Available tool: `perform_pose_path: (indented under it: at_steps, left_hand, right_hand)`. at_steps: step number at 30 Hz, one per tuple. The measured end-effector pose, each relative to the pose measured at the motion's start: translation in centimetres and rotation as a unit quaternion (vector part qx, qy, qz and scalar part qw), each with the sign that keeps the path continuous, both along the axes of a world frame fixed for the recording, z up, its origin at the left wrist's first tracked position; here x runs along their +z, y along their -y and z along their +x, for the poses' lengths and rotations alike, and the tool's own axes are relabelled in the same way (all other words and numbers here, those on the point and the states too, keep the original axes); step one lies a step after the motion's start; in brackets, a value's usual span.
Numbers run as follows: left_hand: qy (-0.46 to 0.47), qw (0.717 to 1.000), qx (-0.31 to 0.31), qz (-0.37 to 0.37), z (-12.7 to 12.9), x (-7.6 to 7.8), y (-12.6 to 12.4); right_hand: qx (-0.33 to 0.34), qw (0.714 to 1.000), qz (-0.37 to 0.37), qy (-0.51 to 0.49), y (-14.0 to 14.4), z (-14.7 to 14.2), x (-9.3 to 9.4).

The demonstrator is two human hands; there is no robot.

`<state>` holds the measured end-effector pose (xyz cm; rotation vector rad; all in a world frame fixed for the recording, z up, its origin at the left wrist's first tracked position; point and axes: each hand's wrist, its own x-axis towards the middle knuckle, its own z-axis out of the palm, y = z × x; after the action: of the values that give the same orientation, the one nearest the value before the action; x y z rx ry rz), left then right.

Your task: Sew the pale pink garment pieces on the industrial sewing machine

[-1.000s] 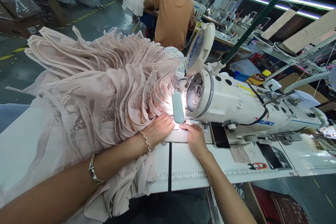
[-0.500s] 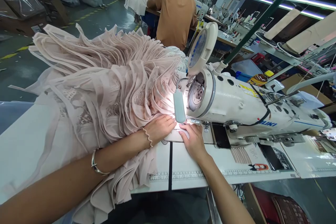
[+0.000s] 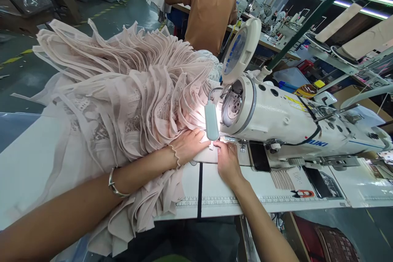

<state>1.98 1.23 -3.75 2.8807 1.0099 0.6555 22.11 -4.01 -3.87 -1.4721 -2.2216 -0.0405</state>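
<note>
A big heap of pale blush garment (image 3: 123,90) is piled across the left half of the white bench (image 3: 27,172), all thin sheer ruffles folded into tight ridges with lacy cut-out panels showing between them, and some of it is draped off the near edge. A thin metal bangle (image 3: 114,183) is worn on the left forearm and a coiled hair tie (image 3: 176,156) at the wrist. The left hand (image 3: 188,146) is laid flat, palm down, fingers stretched out and pressed on the fabric right by the needle area, so nothing is gripped, just pinned down. A small oblong LED lamp (image 3: 211,120) is hung just above, and the cloth under it is blown out bright. The right hand (image 3: 226,159) is flattened too, fingertips touching the fabric edge at the presser foot, forearm angled in from the lower right. Further right the glossy white sewing machine (image 3: 285,118) is stretched along the bench, with printed ruler strips (image 3: 221,202) stuck along the front edge
</note>
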Motion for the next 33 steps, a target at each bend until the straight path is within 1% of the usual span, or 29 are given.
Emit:
perform_pose_path:
  at_steps: [2, 6, 10, 14, 16, 18, 20, 22, 25, 29, 33]
  left_hand:
    - [-0.011, 1.000, -0.014, 0.007, -0.1, 0.2, 0.2]
    - [-0.029, 0.997, -0.057, 0.035, -0.6, 0.9, 0.8]
    - [-0.056, 0.994, -0.077, 0.055, -0.7, 1.5, 1.2]
    - [-0.088, 0.988, -0.083, 0.092, -0.3, 1.9, 1.6]
    - [-0.097, 0.986, -0.091, 0.101, -0.1, 2.0, 1.7]
    - [-0.100, 0.986, -0.095, 0.098, 0.1, 1.9, 1.7]
    - [-0.093, 0.988, -0.082, 0.090, 0.1, 1.8, 1.8]
    - [-0.072, 0.993, -0.057, 0.080, 0.0, 1.5, 1.7]
    - [-0.031, 0.997, -0.039, 0.061, -0.3, 1.0, 1.6]
    - [-0.004, 0.997, -0.055, 0.052, -0.4, 0.5, 1.4]
    - [0.007, 0.997, -0.062, 0.040, -0.4, 0.5, 1.5]
  right_hand:
    - [0.005, 1.000, 0.024, 0.010, 0.1, -0.1, 0.0]
    - [0.042, 0.995, 0.075, 0.048, 0.5, -0.3, 0.4]
    - [0.046, 0.991, 0.091, 0.089, 0.7, -0.7, 0.8]
    - [0.045, 0.987, 0.111, 0.110, 0.6, -1.4, 0.7]
    - [0.028, 0.988, 0.119, 0.090, 0.4, -1.7, 0.5]
    - [0.005, 0.993, 0.117, 0.029, 0.2, -2.0, 0.5]
    - [-0.007, 0.993, 0.105, -0.045, 0.1, -1.9, 0.7]
    - [0.004, 0.992, 0.095, -0.084, 0.0, -1.7, 0.9]
    - [0.040, 0.990, 0.106, -0.080, 0.2, -1.1, 1.4]
    - [0.063, 0.990, 0.112, -0.065, 0.6, -0.6, 1.6]
    - [0.081, 0.988, 0.125, -0.030, 0.9, -0.3, 1.4]
